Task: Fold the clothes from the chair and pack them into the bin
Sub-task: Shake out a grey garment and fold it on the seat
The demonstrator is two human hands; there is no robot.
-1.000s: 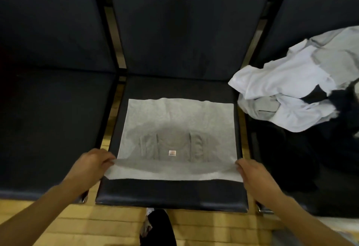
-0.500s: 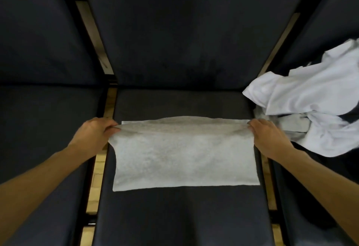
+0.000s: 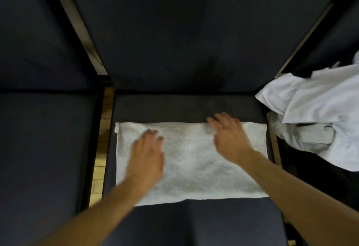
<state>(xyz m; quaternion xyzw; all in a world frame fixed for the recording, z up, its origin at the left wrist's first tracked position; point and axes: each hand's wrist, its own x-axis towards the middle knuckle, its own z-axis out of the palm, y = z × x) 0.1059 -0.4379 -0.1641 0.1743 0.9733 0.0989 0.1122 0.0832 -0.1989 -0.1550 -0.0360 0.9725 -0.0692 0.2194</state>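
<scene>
A light grey shirt, folded into a wide rectangle, lies flat on the dark seat of the middle chair. My left hand rests flat on its left half with straight fingers. My right hand presses flat on the upper right part, fingertips at the far folded edge. Both hands are blurred by motion. A heap of unfolded white and grey clothes lies on the chair to the right. No bin is in view.
A dark chair stands to the left with nothing on its seat. Narrow gaps between the chairs show a wooden floor. Dark backrests rise behind the seats.
My hands carried the near edge of the shirt up to the far edge, let go of the corners, and moved inward to lie flat on the folded cloth.
</scene>
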